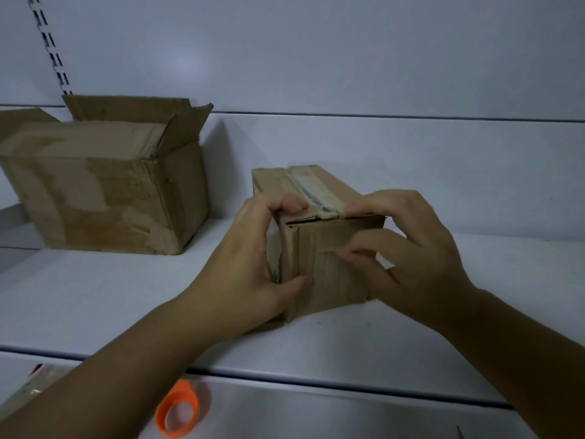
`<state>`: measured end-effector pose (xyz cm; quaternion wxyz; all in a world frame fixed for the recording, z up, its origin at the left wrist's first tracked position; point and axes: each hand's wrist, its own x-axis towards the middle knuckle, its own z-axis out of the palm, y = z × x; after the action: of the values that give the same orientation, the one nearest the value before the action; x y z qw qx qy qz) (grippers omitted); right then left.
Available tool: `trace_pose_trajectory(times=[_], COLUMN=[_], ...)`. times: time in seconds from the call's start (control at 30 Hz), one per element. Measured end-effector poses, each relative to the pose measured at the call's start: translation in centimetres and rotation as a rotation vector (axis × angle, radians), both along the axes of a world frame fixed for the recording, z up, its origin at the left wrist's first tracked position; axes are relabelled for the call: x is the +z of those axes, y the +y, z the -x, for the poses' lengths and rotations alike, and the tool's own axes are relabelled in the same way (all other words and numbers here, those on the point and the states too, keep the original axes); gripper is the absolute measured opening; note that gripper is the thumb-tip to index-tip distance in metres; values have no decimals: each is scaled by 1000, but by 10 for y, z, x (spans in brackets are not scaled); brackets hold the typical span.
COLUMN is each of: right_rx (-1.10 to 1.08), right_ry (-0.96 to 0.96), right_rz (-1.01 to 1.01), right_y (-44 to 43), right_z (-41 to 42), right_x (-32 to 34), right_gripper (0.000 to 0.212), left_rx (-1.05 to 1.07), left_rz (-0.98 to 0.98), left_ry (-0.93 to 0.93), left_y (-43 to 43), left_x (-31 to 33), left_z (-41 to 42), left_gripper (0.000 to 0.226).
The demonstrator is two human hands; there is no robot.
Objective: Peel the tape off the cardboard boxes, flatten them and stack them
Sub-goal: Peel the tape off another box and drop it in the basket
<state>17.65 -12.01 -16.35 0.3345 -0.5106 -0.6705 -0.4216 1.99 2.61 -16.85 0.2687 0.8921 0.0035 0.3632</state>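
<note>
A small closed cardboard box (319,248) rests on the white shelf (474,312), a strip of pale tape (311,191) running along its top seam. My left hand (250,258) grips the box's near left corner, fingers over the top edge and thumb on the front face. My right hand (408,245) holds the near right side, its index finger pressed on the end of the tape at the top edge and its thumb on the front face. A larger cardboard box (104,191) with its flaps open stands at the back left.
The shelf's front edge (285,380) runs across below my forearms. An orange tape ring (179,413) lies on a lower surface at the bottom left, beside a flat cardboard piece (34,384). A slotted rail (50,42) climbs the back wall at top left.
</note>
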Motion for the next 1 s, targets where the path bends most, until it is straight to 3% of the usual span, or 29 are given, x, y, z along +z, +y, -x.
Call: trace_pose_trajectory(times=[0.13, 0.33, 0.5, 0.57, 0.63, 0.67, 0.73, 0.8, 0.87, 0.93, 1.0], right_rx=[177, 440, 521, 703, 938, 995, 889, 654, 464, 338, 283], right_ry=[329, 944, 1458, 1654, 1778, 1812, 1844, 1802, 1681, 1550, 1476], right_rz=[-78, -97, -225, -140, -52, -26, 15, 46, 54, 56, 70], right_y=[-2, 8, 22, 23, 23, 23, 26, 31, 33, 28, 18], right_z=[5, 7, -26, -39, -48, -50, -54, -57, -60, -62, -68], right_x=[14, 72, 115, 119, 115, 109, 95, 78, 67, 64, 64], right_gripper=[9, 14, 39, 47, 46, 45, 42, 38, 33, 28, 27], left_rx=[18, -106, -223, -159, -119, -108, -7, 144, 256, 325, 284], left_rz=[-37, -120, 83, 151, 342, 432, 454, 237, -6, -252, -360], left_ry=[14, 2, 56, 124, 236, 267, 273, 311, 493, 698, 722], left_y=[1, 9, 29, 41, 47, 46, 35, 17, -7, -20, -12], left_x=[2, 12, 26, 32, 40, 47, 67, 80, 88, 85, 79], left_z=[0, 9, 27, 25, 29, 30, 23, 18, 5, -13, -23], left_gripper=[65, 65, 44, 39, 46, 50, 44, 29, 59, 70, 51])
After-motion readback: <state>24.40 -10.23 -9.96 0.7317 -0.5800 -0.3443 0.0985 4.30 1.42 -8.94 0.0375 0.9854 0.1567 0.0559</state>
